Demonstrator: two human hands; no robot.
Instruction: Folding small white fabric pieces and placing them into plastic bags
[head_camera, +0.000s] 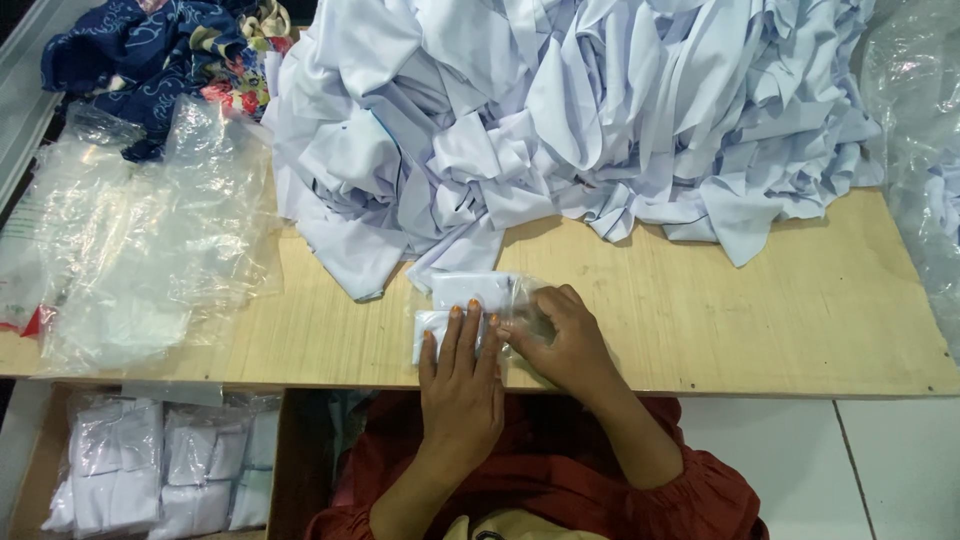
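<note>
Left hand (460, 375) flat, fingers spread, pressing a small folded white cloth (455, 305) half inside a clear bag (525, 300). Right hand (560, 345) beside it, curled, pinching the bag. White cloth pile (560, 110) beyond; empty bags (150, 240) far left.

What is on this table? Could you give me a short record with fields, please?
Surface: wooden table
Left hand: flat on a small folded white cloth at the near edge
Right hand: on the clear plastic bag around that cloth
Behind: big heap of white cloth pieces
Far left corner: dark blue patterned fabric
Left side: loose clear plastic bags
Below left: box of bagged white pieces
</note>
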